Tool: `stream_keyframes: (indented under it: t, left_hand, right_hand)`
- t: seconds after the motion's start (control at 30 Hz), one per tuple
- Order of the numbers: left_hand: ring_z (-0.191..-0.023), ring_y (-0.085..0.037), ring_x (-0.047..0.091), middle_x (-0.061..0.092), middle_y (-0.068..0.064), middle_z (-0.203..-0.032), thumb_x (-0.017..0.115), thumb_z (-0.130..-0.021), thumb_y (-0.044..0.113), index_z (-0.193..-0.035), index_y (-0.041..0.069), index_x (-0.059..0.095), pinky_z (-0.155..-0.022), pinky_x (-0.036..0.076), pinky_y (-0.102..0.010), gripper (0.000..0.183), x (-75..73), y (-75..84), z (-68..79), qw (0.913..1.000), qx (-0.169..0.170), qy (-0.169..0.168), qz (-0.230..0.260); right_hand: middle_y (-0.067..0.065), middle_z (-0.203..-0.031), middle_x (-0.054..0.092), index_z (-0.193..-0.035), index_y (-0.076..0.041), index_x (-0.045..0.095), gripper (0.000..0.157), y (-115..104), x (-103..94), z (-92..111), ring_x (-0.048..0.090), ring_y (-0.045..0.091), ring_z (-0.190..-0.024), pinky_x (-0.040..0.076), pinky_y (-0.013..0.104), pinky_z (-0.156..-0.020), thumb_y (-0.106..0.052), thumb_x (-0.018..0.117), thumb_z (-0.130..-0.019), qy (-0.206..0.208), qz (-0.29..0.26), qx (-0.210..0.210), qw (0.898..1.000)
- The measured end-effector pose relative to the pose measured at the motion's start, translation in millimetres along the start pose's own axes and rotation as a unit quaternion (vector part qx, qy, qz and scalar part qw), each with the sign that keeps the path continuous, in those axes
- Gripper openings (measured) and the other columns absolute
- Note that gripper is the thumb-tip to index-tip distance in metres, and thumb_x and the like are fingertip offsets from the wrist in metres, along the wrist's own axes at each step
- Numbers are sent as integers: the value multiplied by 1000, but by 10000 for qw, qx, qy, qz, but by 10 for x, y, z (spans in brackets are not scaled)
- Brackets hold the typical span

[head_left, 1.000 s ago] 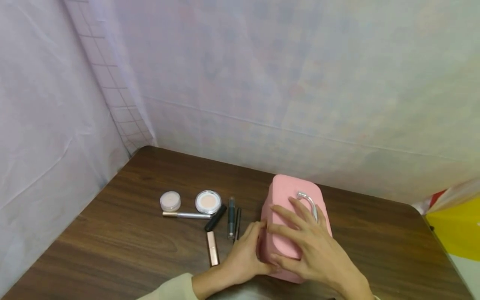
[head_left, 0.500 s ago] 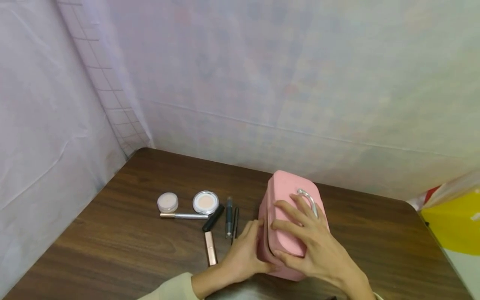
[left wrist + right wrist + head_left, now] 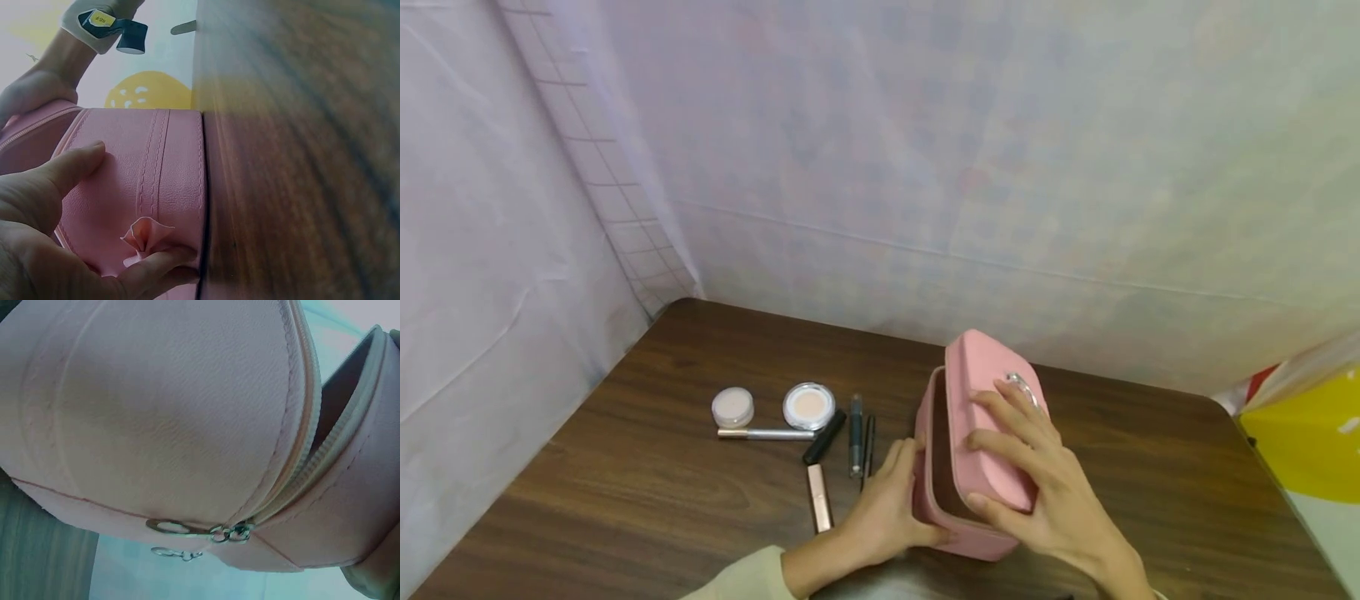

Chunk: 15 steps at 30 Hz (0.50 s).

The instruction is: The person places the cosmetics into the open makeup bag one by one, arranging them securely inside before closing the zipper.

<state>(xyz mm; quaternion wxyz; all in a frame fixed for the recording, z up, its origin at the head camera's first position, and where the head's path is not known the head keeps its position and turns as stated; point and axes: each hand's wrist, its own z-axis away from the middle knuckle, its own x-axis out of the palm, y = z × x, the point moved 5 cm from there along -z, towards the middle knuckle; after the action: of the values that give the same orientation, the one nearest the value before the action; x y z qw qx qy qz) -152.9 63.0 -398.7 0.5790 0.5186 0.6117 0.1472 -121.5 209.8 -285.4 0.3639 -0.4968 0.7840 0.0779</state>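
Observation:
A pink zippered cosmetic case (image 3: pixel 981 542) stands at the right of the table in the head view, its lid (image 3: pixel 988 362) partly raised and tilted to the right. My left hand (image 3: pixel 883 508) holds the body at its near left corner; in the left wrist view its thumb and fingers press the pink side beside a small folded pink tab (image 3: pixel 147 236). My right hand (image 3: pixel 1052 492) grips the lid by its left edge, below the silver handle (image 3: pixel 1022 387). Through the gap the dark interior shows; its contents are hidden. Metal zipper pulls (image 3: pixel 178 528) hang at the seam.
Left of the case lie a round jar (image 3: pixel 732 407), an open compact (image 3: pixel 809 406), a silver tube (image 3: pixel 767 434), a black tube (image 3: pixel 825 437), dark pencils (image 3: pixel 856 437) and a rose-gold lipstick-like tube (image 3: pixel 820 498). White curtains (image 3: pixel 880 167) stand behind the table (image 3: pixel 662 467).
My right hand has lifted the lid's left edge and tipped it rightward, widening the gap. The left hand stays on the body. The view has shifted slightly.

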Motion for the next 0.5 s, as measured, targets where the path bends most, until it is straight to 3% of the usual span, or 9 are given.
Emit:
stream_keyframes:
  t: [0.2, 0.37, 0.5]
  left_hand:
    - [-96, -18, 57, 46, -1, -116, 91, -58, 26, -131, 9, 39, -80, 50, -32, 91, -10, -1, 6, 9999, 59, 78, -76]
    - [-91, -18, 57, 47, -1, -115, 91, -57, 27, -132, 7, 39, -75, 50, -31, 94, -7, -9, 1, 9998, 67, 106, -122]
    - [-90, -19, 58, 47, -2, -116, 91, -56, 27, -132, 6, 40, -74, 50, -32, 95, 4, -13, -2, 9997, 64, 141, -165]
  right_hand:
    - [22, -129, 53, -103, -9, 65, 36, -110, -107, -86, 35, 37, -133, 22, 38, -111, -40, 68, -86, 411, -456, -82, 9981]
    - [29, -130, 50, -104, -2, 64, 37, -59, -161, -41, 35, 39, -132, 26, 36, -110, -33, 71, -84, 730, -796, -161, 9940]
    - [35, -129, 46, -104, 4, 62, 39, 22, -178, 22, 37, 42, -129, 31, 35, -106, -26, 72, -83, 1074, -1273, -411, 9852]
